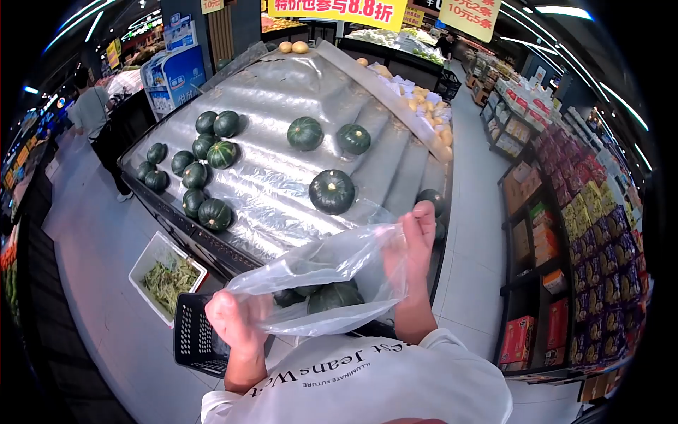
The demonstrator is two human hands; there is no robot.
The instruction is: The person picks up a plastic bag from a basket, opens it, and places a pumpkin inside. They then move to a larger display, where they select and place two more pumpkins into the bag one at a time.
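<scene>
I'm seeing the left hand [236, 319] and right hand [415, 247] clutching opposite sides of the clear bag [321, 322] over the near edge of the display stand [279, 230], large squash [332, 192] lying beyond, ahead-left of the nearer right hand.

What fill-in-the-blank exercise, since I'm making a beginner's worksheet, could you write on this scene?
1. The left hand and right hand hold open a clear plastic ____.
2. The squashes on the display stand are dark ____.
3. The box of greens on the floor is ____ in colour.
4. The large yellow banner shows the number ____.

Missing words: bag; green; white; 8.8
</scene>
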